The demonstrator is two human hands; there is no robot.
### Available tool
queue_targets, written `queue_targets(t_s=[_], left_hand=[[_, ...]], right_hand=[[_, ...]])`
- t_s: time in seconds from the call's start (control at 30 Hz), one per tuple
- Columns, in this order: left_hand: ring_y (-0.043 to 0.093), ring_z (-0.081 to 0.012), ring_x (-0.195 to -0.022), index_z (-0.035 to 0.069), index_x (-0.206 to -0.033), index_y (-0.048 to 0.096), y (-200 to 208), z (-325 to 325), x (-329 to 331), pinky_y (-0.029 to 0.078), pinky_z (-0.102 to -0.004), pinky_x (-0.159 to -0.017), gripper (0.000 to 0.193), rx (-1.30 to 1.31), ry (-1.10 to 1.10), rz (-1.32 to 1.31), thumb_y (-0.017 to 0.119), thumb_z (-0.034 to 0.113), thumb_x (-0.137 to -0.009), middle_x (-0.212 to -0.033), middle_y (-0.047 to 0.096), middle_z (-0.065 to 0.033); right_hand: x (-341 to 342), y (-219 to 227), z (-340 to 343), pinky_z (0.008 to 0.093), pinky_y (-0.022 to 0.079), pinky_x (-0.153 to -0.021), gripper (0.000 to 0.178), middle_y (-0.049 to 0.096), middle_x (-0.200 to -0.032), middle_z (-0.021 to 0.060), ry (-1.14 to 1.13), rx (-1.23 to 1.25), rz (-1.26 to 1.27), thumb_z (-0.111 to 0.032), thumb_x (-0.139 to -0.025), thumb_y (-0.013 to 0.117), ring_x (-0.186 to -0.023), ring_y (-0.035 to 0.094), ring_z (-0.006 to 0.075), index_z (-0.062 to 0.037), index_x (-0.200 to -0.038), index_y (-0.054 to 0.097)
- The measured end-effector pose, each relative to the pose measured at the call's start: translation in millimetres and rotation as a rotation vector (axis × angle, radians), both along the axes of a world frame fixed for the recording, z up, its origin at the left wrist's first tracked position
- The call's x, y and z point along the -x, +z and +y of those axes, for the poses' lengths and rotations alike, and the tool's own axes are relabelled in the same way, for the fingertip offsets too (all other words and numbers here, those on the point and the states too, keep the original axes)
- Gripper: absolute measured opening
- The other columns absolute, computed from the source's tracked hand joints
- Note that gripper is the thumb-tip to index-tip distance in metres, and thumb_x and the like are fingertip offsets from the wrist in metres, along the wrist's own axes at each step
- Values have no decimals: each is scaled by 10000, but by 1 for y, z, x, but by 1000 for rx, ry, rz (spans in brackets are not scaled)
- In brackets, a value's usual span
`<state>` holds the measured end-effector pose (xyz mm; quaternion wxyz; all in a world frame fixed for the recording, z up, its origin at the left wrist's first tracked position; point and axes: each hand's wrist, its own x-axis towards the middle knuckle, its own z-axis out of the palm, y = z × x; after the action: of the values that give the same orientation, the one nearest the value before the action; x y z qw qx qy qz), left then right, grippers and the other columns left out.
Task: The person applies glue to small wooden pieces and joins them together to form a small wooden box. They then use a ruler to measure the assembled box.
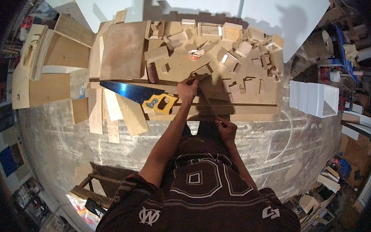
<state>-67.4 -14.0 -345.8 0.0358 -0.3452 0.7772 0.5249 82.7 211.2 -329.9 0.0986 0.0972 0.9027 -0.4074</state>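
Observation:
A thin, narrow strip (pixel 209 103) runs slantwise between my two hands over the near part of the wooden worktable; its material is too dim to tell. My left hand (pixel 188 90) pinches its far end, close to a small wooden frame piece (pixel 202 72). Lower and to the right, my right hand (pixel 227 130) is closed round the near end, just off the table's front edge. Left of my left forearm lies a handsaw (pixel 127 93) with a blue blade and a yellow handle (pixel 170 104).
Several small wooden boxes and offcuts (pixel 233 62) cover the table's right half. A large brown board (pixel 123 50) and loose planks (pixel 135 120) lie on the left. Plywood panels (pixel 52 89) stand further left. A white box (pixel 312 97) stands on the right.

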Motion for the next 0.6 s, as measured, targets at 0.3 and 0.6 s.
queue_targets(t_s=[0.3,0.6], left_hand=[[739,-253,-810,-20,-990,741,11,-18,-13,569,-361,-754,332,-76,-203,150,783,237,-785,-877,749,-172],[704,-327,-809,11,-1269,501,17,-5,4,546,-427,-733,693,212,-182,230,866,206,-712,-854,707,-158]], right_hand=[[-32,30,49,293,537,-646,218,737,-822,117,-131,46,104,-142,-866,754,-695,675,154,-33,-1055,763],[-27,42,108,257,466,-532,392,671,-734,64,-419,102,224,-330,-983,633,-640,594,94,32,-1113,707]])
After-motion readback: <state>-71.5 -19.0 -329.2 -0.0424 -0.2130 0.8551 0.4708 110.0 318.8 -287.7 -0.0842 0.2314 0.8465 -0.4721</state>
